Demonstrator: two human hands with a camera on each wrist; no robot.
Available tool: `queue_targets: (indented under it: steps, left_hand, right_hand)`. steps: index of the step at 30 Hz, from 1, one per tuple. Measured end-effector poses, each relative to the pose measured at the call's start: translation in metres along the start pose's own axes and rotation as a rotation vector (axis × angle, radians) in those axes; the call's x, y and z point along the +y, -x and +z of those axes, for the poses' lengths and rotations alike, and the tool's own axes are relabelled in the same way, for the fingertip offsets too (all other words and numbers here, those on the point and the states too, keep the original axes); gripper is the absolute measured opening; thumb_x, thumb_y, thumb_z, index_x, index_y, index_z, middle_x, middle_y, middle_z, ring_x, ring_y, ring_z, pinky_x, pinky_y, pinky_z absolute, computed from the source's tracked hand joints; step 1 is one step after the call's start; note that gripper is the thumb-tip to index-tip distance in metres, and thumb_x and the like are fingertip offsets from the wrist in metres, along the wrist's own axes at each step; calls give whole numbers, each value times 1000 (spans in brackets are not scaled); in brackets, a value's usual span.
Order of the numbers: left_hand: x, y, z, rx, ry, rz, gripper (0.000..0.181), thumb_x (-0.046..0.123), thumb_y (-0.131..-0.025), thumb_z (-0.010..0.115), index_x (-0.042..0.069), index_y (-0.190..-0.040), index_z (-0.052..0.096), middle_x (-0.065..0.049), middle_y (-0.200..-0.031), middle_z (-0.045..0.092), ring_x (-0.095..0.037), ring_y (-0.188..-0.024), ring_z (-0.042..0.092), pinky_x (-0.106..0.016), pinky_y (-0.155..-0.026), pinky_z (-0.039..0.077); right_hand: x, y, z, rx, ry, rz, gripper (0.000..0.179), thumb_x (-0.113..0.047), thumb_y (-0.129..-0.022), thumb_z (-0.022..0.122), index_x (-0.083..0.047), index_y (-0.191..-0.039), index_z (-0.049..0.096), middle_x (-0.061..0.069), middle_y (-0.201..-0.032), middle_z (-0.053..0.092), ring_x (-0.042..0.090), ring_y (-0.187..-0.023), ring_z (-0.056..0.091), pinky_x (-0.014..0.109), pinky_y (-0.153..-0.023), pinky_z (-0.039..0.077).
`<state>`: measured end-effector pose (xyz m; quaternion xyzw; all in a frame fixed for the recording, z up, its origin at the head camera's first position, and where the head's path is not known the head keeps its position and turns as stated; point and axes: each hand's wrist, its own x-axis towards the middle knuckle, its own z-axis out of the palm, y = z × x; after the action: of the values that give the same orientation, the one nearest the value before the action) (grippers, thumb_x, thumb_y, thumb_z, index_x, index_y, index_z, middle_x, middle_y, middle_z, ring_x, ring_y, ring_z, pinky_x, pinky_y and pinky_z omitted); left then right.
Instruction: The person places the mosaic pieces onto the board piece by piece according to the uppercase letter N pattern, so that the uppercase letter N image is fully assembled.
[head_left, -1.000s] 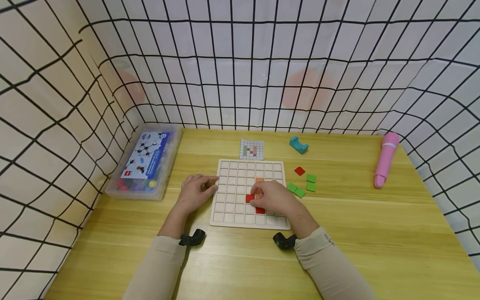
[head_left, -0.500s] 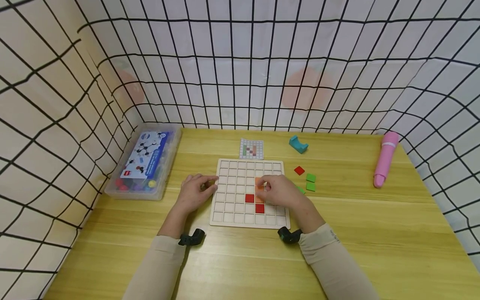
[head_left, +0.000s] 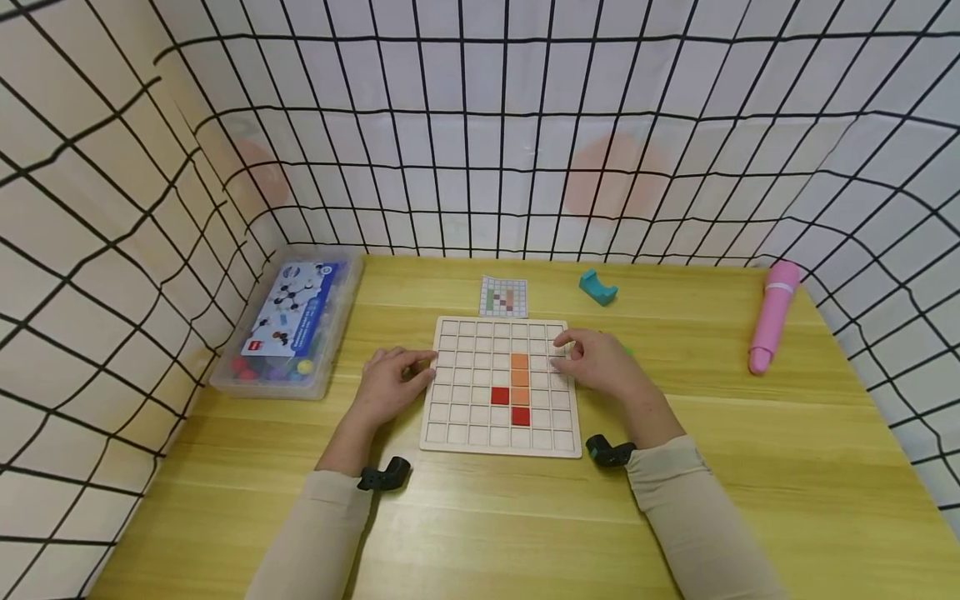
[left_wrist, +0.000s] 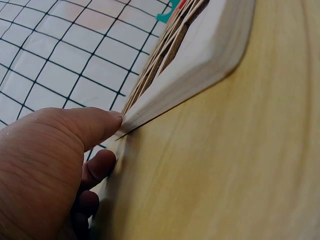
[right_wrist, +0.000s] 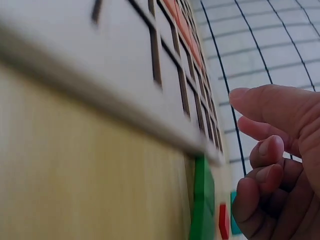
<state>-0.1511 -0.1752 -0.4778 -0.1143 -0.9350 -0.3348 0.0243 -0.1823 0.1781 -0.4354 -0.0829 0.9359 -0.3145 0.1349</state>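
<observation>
Nearest are two beige sleeves (head_left: 318, 533), and both forearms reach forward over the wooden table (head_left: 465, 525). The left hand (head_left: 388, 387) lies at the left side of the wooden grid board (head_left: 480, 377); its thumb and index finger are apart, and their tips touch the board's edge without grasping it. The right hand (head_left: 604, 365) is above the board's right edge, its wrist bent inward; thumb and index finger stand apart, the other fingers are loosely bent, and it holds nothing.

The board lies flat between the hands. On it, three orange tiles (head_left: 519, 378) make one column; of the two red tiles (head_left: 499, 396), one is below this column and one is beside its lowest tile. Green tiles (right_wrist: 202, 200) lie by the board under the right hand, with a red piece (right_wrist: 224, 221) near them. Behind the board are a small pattern card (head_left: 504, 298) and a teal piece (head_left: 598, 288).
</observation>
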Motion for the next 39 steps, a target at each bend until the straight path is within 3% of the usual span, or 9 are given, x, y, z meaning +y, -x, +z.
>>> queue_targets:
  steps: [14,24,39]
  left_hand:
    - [1,0,-1,-6,-4,-4,34,31,-98,69,21,-130,72,-1,-96,68,-21,-88,46,-40,-86,30]
    - [3,1,-2,-5,10,-7,33,30,-98,70,21,-130,72,0,-94,67,-21,-88,46,-40,-86,29]
    - [2,1,-1,-7,14,-8,33,30,-98,70,22,-130,72,1,-94,67,-21,-90,46,-40,-86,28]
  right_hand:
    - [45,-1,-27,50,36,72,42,-37,-97,66,-13,-130,63,11,-101,62,25,-88,55,35,-75,44]
    - [55,-5,-31,71,37,140,49,-37,-94,70,-9,-133,59,9,-87,58,20,-70,52,31,-62,43]
    - [58,-6,-30,75,40,167,53,-38,-95,70,-5,-135,58,10,-92,59,21,-75,53,31,-65,42]
